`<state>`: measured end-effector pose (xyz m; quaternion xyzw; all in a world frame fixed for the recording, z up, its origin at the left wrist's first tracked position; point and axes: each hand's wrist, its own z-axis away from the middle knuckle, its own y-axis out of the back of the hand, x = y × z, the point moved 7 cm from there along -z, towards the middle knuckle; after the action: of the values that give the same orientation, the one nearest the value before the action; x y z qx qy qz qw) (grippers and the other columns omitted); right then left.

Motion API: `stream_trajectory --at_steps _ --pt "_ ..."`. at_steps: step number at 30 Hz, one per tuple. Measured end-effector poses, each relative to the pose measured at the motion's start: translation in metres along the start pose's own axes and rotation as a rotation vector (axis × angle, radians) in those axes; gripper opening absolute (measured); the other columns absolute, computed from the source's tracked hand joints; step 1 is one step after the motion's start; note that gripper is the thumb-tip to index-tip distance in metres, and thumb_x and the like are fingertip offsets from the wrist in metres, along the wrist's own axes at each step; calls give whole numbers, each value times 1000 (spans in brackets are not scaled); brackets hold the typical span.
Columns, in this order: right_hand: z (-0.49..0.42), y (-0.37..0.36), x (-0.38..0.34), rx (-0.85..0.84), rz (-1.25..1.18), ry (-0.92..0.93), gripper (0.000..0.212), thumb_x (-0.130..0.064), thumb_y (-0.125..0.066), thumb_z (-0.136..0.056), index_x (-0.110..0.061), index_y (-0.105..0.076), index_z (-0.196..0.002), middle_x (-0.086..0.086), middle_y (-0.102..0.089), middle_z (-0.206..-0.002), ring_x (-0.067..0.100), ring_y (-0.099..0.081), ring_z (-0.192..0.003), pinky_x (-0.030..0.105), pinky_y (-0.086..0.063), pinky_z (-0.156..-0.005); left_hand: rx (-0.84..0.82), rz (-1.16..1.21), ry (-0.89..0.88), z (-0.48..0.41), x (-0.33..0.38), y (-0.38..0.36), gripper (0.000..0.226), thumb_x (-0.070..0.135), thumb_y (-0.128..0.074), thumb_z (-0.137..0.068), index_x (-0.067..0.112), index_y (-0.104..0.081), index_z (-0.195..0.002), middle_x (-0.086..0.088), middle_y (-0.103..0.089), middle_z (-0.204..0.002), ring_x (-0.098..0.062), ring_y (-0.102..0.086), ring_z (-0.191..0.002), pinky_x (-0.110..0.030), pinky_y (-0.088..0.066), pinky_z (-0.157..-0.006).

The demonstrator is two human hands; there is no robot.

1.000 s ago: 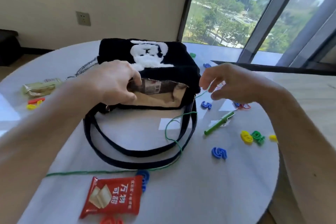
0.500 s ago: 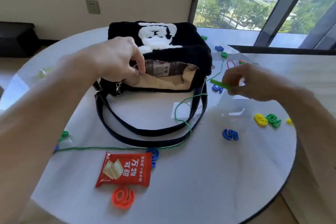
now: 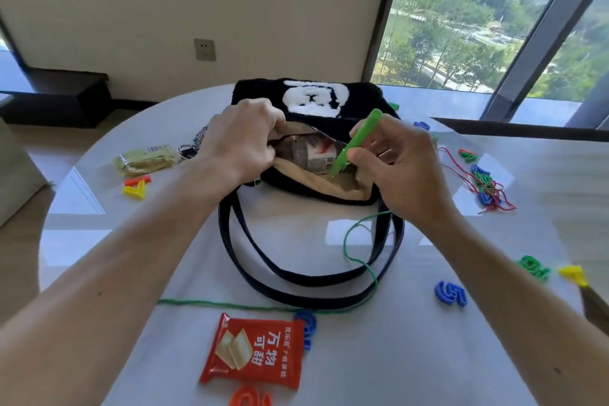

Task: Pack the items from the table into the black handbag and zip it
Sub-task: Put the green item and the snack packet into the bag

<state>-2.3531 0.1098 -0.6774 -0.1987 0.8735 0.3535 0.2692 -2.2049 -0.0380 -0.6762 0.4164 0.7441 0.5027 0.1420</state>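
The bag (image 3: 316, 142) lies unzipped mid-desk, a bottle (image 3: 313, 155) already inside. The left hand (image 3: 244, 138) pinches its mouth open; the right hand (image 3: 395, 161) pinches a green stick (image 3: 357, 142) over it. Wafers (image 3: 255, 351) and numbers around it are still unpacked.

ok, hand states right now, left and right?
Left hand: closed on the handbag opening's edge, holding it open.
Right hand: closed on the green stick, tip in the opening.

We take this for a high-rise office or apartment room: floor-to-ceiling windows (image 3: 461, 26) over treetops, plain wall socket (image 3: 204, 49), round white worktop (image 3: 412, 356).
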Motion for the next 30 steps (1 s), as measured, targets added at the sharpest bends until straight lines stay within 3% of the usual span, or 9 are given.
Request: stream_trajectory --at_steps 3,6,10,15,17,19,23,25,30 --pt "-5 -28 -8 -21 273 150 4 -20 -69 -88 -21 -67 -91 -9 -66 -80 16 -62 -70 35 -52 -62 -80 80 -52 -1 4 -4 46 1 -67 -72 22 -67 -113 8 -51 -100 -21 -53 -86 -35 -47 -73" --pt "-12 -67 -11 -133 695 282 18 -35 -53 -92 -22 -66 -95 -5 -65 -81 24 -64 -68 32 -44 -53 -175 114 -116 0 11 -9 47 4 -68 -71 18 -63 -116 6 -47 -103 -21 -54 -89 -34 -45 -72" --pt "-15 -102 -1 -286 950 275 6 -28 -64 -92 -22 -62 -90 -2 -68 -82 29 -69 -75 32 -31 -56 -242 192 -163 2 12 -7 57 6 -70 -69 18 -60 -124 7 -47 -107 -20 -55 -99 -35 -46 -79" --pt "-10 -99 8 -404 883 145 17 -20 -58 -92 -24 -65 -107 7 -68 -93 35 -65 -84 34 -43 -60 -362 274 -156 11 0 -3 36 9 -67 -76 27 -58 -106 9 -57 -103 -9 -56 -82 -22 -44 -67" --pt "-11 -88 -1 -413 823 74 24 -17 -56 -89 -26 -64 -111 7 -67 -94 35 -63 -85 36 -50 -64 -310 335 -87 11 -12 5 25 7 -61 -79 25 -57 -97 12 -60 -94 -11 -61 -80 -17 -41 -60" --pt "-8 -77 -16 -443 753 27 18 -22 -59 -89 -28 -63 -104 4 -65 -91 34 -60 -83 36 -47 -63 -213 314 24 10 -36 12 22 4 -54 -81 23 -57 -92 11 -62 -87 -15 -60 -78 -25 -46 -65" --pt "21 -74 -73 -661 415 65 7 -38 -67 -87 -33 -62 -87 -15 -64 -81 6 -60 -83 34 -52 -69 -127 19 283 17 -99 16 31 6 -55 -83 22 -63 -108 -4 -66 -111 -28 -60 -105 -41 -51 -90" --pt "47 -81 -108 -844 276 129 15 -49 -69 -83 -36 -62 -86 -20 -65 -82 -3 -60 -83 20 -49 -64 -168 -129 404 28 -130 8 41 7 -57 -84 20 -62 -123 -12 -60 -126 -35 -53 -120 -43 -45 -98" --pt "109 -96 -140 -1143 345 268 39 -67 -67 -73 -37 -50 -88 -18 -53 -89 -1 -48 -85 22 -41 -61 -304 -152 512 52 -170 -20 51 6 -54 -83 19 -57 -132 -14 -58 -132 -37 -48 -126 -46 -45 -102"
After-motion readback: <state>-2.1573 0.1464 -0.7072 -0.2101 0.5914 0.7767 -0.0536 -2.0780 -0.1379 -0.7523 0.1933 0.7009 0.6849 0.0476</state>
